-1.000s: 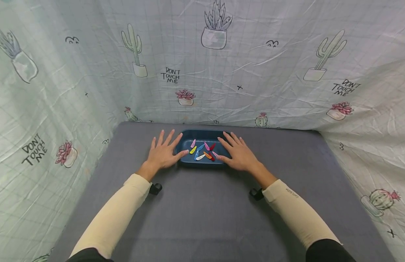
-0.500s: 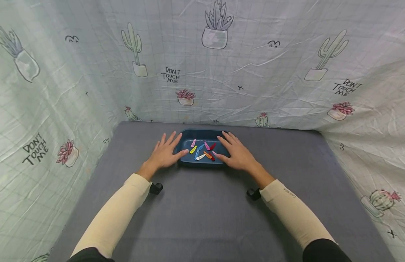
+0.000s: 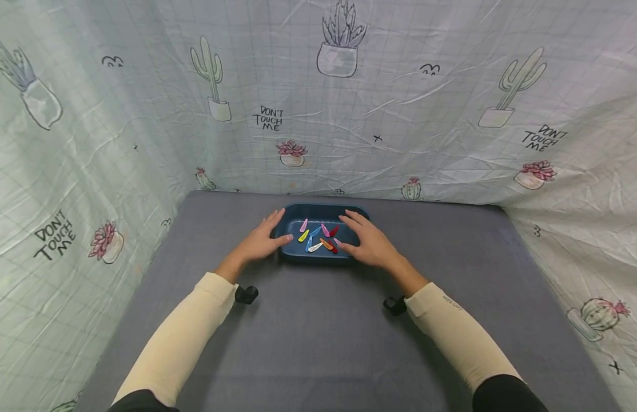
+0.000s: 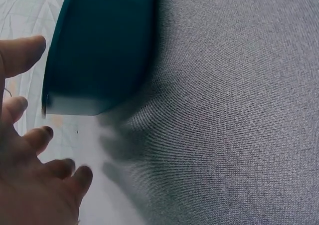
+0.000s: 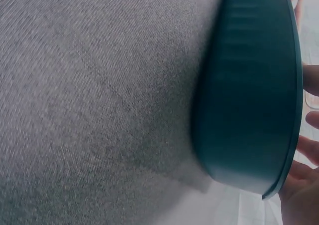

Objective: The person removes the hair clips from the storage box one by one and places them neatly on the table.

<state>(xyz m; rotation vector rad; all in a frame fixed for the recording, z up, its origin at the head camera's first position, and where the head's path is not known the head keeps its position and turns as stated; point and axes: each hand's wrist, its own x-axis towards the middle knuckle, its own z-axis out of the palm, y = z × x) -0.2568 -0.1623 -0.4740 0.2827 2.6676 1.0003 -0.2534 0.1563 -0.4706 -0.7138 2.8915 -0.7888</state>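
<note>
A dark blue plastic tray (image 3: 318,260) stands on the grey cloth and holds several small snap hair clips. Among them are a yellow clip (image 3: 303,236), a white clip (image 3: 315,247), an orange clip (image 3: 326,244) and a pink clip (image 3: 304,225). My left hand (image 3: 258,241) is at the tray's left end, thumb near the rim. In the left wrist view its fingers spread apart beside the tray wall (image 4: 104,45). Over the tray's right end reaches my right hand (image 3: 372,243), fingers extended, partly covering the rim. Neither hand holds a clip.
Grey cloth (image 3: 318,332) covers the table in front of and around the tray. A pale curtain (image 3: 370,166) printed with cacti hangs behind and along both sides. Black straps with small devices (image 3: 246,294) sit at both wrists.
The fingers of both hands have drawn closer together, and both hands have shifted slightly inward along the tray's ends. The tray and the hair clips have stayed where they were.
</note>
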